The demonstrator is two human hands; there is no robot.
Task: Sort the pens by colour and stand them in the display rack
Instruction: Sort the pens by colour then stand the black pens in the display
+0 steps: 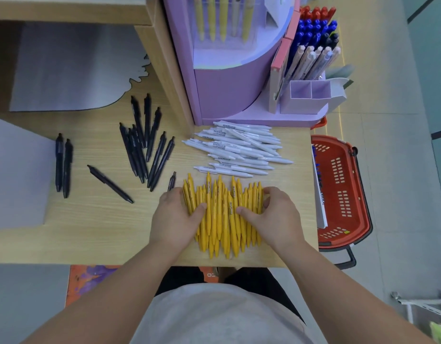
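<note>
Several yellow pens (223,219) lie side by side in a bunch near the front edge of the wooden table (95,227). My left hand (176,216) presses against the bunch's left side and my right hand (276,214) against its right side, thumbs resting on top. A pile of white pens (239,150) lies just behind the yellow ones. Dark navy pens (142,145) are scattered to the left. The purple display rack (229,93) stands at the back, with two vacant compartments (310,90) and red, blue and pale pens (313,40) standing at its right.
A red shopping basket (343,192) sits on the floor right of the table. Grey sheets (18,175) lie on the table's left part. A wooden divider (162,58) stands left of the rack. One navy pen (171,181) lies beside my left hand.
</note>
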